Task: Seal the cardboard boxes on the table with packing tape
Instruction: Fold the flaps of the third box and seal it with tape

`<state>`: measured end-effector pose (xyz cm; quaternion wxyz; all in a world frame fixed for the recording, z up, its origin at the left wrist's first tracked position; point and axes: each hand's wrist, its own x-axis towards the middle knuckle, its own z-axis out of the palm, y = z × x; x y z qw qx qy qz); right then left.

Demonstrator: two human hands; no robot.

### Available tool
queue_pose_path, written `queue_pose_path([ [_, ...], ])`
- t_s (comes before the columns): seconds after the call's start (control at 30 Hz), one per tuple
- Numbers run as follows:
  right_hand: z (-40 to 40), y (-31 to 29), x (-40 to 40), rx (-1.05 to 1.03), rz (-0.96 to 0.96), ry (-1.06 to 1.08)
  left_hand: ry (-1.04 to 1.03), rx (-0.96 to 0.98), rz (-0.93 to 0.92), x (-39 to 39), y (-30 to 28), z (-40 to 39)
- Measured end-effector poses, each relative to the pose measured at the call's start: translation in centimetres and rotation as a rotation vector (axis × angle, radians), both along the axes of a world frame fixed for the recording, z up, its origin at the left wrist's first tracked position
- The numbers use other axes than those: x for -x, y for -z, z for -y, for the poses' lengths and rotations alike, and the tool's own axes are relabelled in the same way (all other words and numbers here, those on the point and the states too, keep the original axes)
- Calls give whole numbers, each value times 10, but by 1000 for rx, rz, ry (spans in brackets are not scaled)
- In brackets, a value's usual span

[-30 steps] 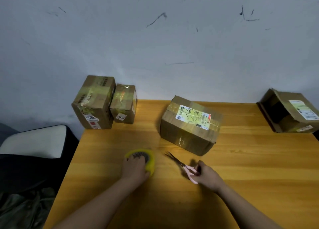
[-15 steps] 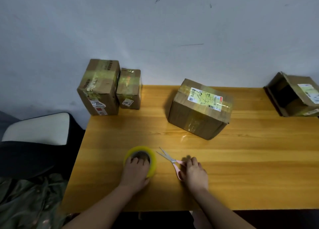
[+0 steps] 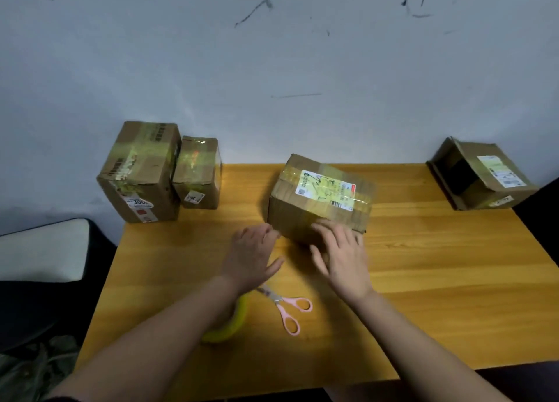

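Note:
A taped cardboard box (image 3: 320,199) with a shipping label stands in the middle of the wooden table (image 3: 438,280). My right hand (image 3: 341,256) lies with straight fingers against its near face. My left hand (image 3: 251,256) is open, fingertips at the box's lower left corner. A yellow roll of packing tape (image 3: 227,326) lies on the table, mostly hidden under my left forearm. Pink-handled scissors (image 3: 287,307) lie beside it, between my forearms. Neither hand holds anything.
Two taped boxes, a large one (image 3: 139,174) and a small one (image 3: 198,174), stand at the table's back left corner. An open box (image 3: 481,174) lies on its side at the back right. A wall rises behind the table. A dark chair with a white cushion (image 3: 42,253) is at left.
My left hand let go of the tape roll and my right hand let go of the scissors. Both hands moved forward to the middle box.

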<state>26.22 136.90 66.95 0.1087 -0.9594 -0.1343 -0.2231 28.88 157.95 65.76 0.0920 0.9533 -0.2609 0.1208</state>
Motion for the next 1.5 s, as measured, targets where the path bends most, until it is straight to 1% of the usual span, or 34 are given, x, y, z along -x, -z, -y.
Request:
queue_pose_path([
  [0.03,8,-9,-14,12,2,54,14,19,23,-14,-12,16],
  [0.1,21,-17,-38,82,-79,113,43,11,41,-40,-29,41],
  [0.13,25,-18,-48,134,-137,104,65,-24,26,-52,-34,49],
  [0.2,33,-14,-62,232,-219,57,106,-160,-23,-73,-37,62],
  [0.27,39,-10,-70,308,-264,32,123,-265,-60,-88,-32,66],
  [0.3,42,-8,-72,333,-272,33,112,-286,-91,-93,-28,67],
  [0.37,46,-5,-76,333,-286,41,77,-284,-97,-100,-22,69],
  [0.47,47,0,-82,279,-280,30,66,-311,-51,-104,-13,68],
  [0.53,45,3,-85,266,-256,32,81,-280,-15,-105,-5,68],
  [0.63,37,3,-89,234,-226,64,48,-232,-21,-105,-2,73],
  [0.8,25,0,-97,247,-260,167,7,-161,-70,-102,-1,80],
  [0.93,19,2,-97,265,-326,223,-13,-149,-103,-99,-4,83],
  [1.1,18,0,-96,280,-407,172,-20,-193,-143,-94,-18,84],
  [1.17,24,-1,-93,269,-387,156,12,-152,-214,-91,-25,84],
  [1.23,33,0,-87,273,-346,94,8,-67,-253,-85,-32,76],
  [1.33,44,0,-73,324,-300,-36,-31,125,-218,-74,-41,70],
  [1.4,42,-3,-63,323,-274,-77,-89,151,-138,-72,-39,74],
  [1.47,36,-11,-59,210,-297,-81,-161,139,-63,-76,-39,82],
  [1.5,30,-16,-60,127,-314,-60,-193,136,-62,-79,-39,84],
])
